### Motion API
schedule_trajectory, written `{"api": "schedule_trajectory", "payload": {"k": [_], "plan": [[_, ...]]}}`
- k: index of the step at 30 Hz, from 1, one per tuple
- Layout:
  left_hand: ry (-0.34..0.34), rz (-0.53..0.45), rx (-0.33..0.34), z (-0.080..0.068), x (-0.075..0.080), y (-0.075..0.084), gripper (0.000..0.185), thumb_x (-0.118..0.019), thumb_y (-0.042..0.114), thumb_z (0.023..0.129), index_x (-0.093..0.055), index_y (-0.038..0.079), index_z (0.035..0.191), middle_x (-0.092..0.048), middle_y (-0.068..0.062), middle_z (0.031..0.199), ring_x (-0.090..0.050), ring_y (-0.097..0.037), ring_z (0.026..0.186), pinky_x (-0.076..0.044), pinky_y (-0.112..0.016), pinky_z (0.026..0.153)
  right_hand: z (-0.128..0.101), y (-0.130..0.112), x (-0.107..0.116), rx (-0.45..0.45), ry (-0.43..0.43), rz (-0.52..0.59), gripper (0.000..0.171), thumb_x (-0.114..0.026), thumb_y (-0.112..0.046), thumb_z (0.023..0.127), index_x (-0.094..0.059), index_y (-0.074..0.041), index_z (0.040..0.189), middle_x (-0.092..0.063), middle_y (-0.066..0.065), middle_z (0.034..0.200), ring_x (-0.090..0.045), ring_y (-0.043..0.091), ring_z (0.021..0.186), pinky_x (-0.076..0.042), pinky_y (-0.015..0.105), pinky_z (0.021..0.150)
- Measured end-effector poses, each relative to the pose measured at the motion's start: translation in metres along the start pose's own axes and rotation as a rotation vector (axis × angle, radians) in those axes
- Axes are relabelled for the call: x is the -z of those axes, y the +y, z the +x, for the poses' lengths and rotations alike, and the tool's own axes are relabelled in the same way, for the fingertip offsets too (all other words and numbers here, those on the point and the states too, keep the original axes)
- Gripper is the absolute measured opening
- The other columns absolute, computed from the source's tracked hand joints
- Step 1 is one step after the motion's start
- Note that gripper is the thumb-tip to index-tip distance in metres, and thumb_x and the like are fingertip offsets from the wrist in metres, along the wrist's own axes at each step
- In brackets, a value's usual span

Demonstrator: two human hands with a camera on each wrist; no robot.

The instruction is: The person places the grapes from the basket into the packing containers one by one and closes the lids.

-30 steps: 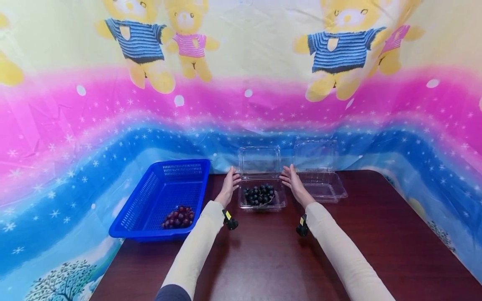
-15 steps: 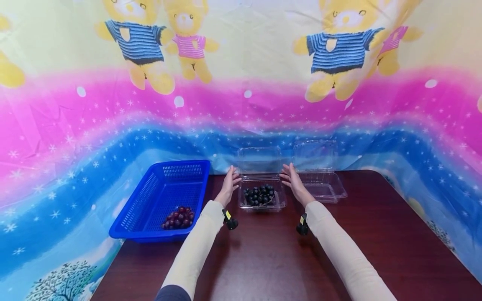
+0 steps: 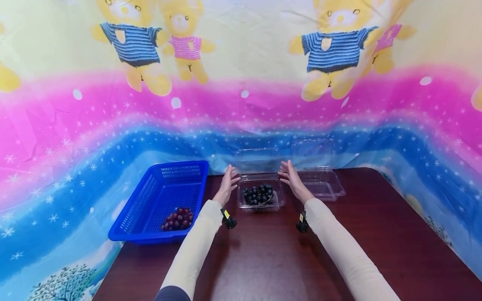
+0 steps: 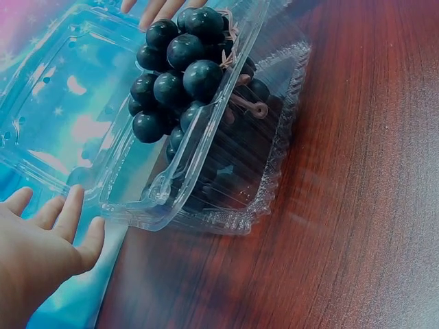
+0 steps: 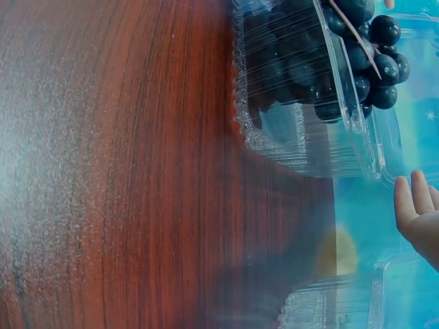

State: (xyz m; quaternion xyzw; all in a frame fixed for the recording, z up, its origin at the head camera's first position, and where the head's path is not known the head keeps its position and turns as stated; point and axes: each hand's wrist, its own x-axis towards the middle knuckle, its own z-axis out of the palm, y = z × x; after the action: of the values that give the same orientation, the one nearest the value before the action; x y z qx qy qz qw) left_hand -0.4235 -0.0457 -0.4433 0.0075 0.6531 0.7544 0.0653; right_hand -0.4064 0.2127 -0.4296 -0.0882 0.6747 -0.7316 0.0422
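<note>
A clear plastic clamshell box (image 3: 279, 201) holds a bunch of dark grapes (image 3: 257, 195), heaped above the rim in both wrist views. Its hinged lid (image 3: 257, 161) is raised at the back. On the box's left side is my left hand (image 3: 226, 186), fingers spread and relaxed, with fingertips near the hinge corner in the left wrist view. My right hand (image 3: 295, 182) mirrors it on the right, palm turned inward and fingers extended. Nothing is gripped by either hand.
To the left stands a blue perforated basket (image 3: 160, 167) with a bunch of red grapes (image 3: 177, 219) inside. A second clear box (image 3: 324, 186), its lid up, sits right of the right hand. A patterned cloth (image 3: 241, 117) hangs behind the dark red table (image 3: 263, 259).
The head view has shifted slightly. Both hands stay beside the box with hardly any movement. The middle box's lid has tilted a little, its top edge now slightly lower.
</note>
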Motion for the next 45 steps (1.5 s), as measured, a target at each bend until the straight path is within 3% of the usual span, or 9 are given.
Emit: {"api": "schedule_trajectory", "payload": {"k": [4, 12, 21, 28, 35, 38, 45], "plan": [[-0.005, 0.003, -0.004, -0.001, 0.001, 0.001, 0.069, -0.025, 0.055, 0.097, -0.022, 0.007, 0.147, -0.027, -0.02, 0.149, -0.036, -0.036, 0.131, -0.023, -0.052, 0.109, -0.001, -0.005, -0.001, 0.0, -0.01, -0.007, 0.063, -0.01, -0.044, 0.101, -0.007, -0.004, 0.148, -0.01, 0.024, 0.152, -0.019, 0.043, 0.136, -0.018, 0.055, 0.11], [0.012, 0.004, -0.006, 0.004, 0.003, 0.0, 0.071, -0.027, 0.058, 0.095, -0.024, 0.008, 0.146, -0.029, -0.019, 0.148, -0.039, -0.034, 0.13, -0.026, -0.05, 0.109, 0.012, 0.012, 0.004, 0.04, 0.017, -0.048, 0.076, -0.01, -0.058, 0.095, -0.009, -0.004, 0.148, -0.012, 0.024, 0.152, -0.023, 0.042, 0.135, -0.022, 0.054, 0.109], [-0.005, 0.045, -0.041, 0.002, 0.003, -0.001, 0.076, -0.023, 0.062, 0.094, -0.022, 0.007, 0.147, -0.029, -0.021, 0.147, -0.038, -0.036, 0.129, -0.028, -0.051, 0.107, 0.009, 0.01, 0.004, 0.056, -0.005, -0.059, 0.078, -0.008, -0.059, 0.094, -0.007, -0.003, 0.148, -0.01, 0.025, 0.151, -0.022, 0.045, 0.134, -0.021, 0.057, 0.108], [-0.046, 0.01, 0.008, -0.017, 0.0, 0.021, 0.066, -0.022, 0.049, 0.099, -0.019, 0.004, 0.147, -0.026, -0.021, 0.149, -0.032, -0.038, 0.132, -0.022, -0.052, 0.11, -0.003, -0.005, 0.0, 0.042, -0.023, -0.021, 0.068, -0.011, -0.049, 0.099, -0.006, -0.001, 0.148, -0.009, 0.024, 0.152, -0.019, 0.045, 0.135, -0.019, 0.056, 0.109], [-0.017, 0.052, -0.051, 0.004, 0.006, 0.002, 0.076, -0.027, 0.063, 0.092, -0.025, 0.01, 0.146, -0.032, -0.017, 0.147, -0.046, -0.03, 0.124, -0.032, -0.048, 0.105, -0.008, -0.014, -0.004, 0.032, -0.031, -0.022, 0.061, -0.006, -0.04, 0.101, -0.005, -0.001, 0.148, -0.007, 0.024, 0.152, -0.017, 0.045, 0.136, -0.017, 0.056, 0.11], [-0.015, 0.063, -0.067, 0.006, 0.007, 0.001, 0.08, -0.027, 0.068, 0.09, -0.027, 0.011, 0.146, -0.034, -0.015, 0.146, -0.047, -0.027, 0.123, -0.034, -0.047, 0.104, -0.007, -0.014, -0.003, 0.032, -0.02, -0.012, 0.061, -0.007, -0.04, 0.101, -0.006, -0.001, 0.148, -0.008, 0.024, 0.152, -0.018, 0.045, 0.136, -0.017, 0.056, 0.11], [-0.044, 0.008, -0.021, -0.011, 0.001, 0.021, 0.065, -0.025, 0.052, 0.098, -0.024, 0.007, 0.146, -0.026, -0.021, 0.149, -0.032, -0.039, 0.132, -0.022, -0.052, 0.11, 0.003, -0.002, 0.002, 0.035, 0.024, 0.001, 0.069, -0.013, -0.051, 0.099, -0.013, -0.002, 0.148, -0.014, 0.02, 0.153, -0.024, 0.04, 0.135, -0.023, 0.052, 0.11]]}}
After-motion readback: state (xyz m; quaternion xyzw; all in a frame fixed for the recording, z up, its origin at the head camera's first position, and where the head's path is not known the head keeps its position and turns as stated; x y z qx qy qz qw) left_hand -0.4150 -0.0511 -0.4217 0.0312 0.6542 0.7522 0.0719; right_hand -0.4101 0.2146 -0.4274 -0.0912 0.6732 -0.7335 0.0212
